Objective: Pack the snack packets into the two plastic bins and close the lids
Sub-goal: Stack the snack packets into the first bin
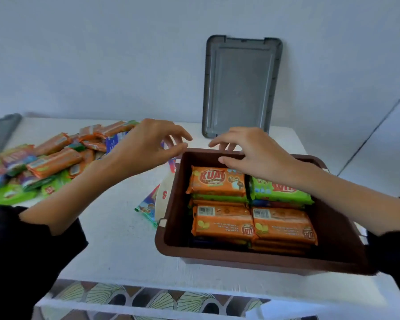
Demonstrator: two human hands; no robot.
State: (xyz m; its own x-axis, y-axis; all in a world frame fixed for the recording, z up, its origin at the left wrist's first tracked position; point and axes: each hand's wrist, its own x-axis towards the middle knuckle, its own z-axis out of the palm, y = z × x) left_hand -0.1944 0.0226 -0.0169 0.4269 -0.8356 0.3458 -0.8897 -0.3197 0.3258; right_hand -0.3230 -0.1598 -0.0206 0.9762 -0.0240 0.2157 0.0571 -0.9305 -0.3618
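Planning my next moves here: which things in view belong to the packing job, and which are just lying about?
Job: brown bin, packets stacked in it, loose packet pile left of it, packets against its left side, grey lid leaning on the wall.
Lying about: white table, patterned floor, blurred grey thing at far left, unidentifiable.

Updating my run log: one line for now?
brown plastic bin: part-filled, open; grey plastic lid: leaning on wall; left hand: empty; right hand: empty, over bin
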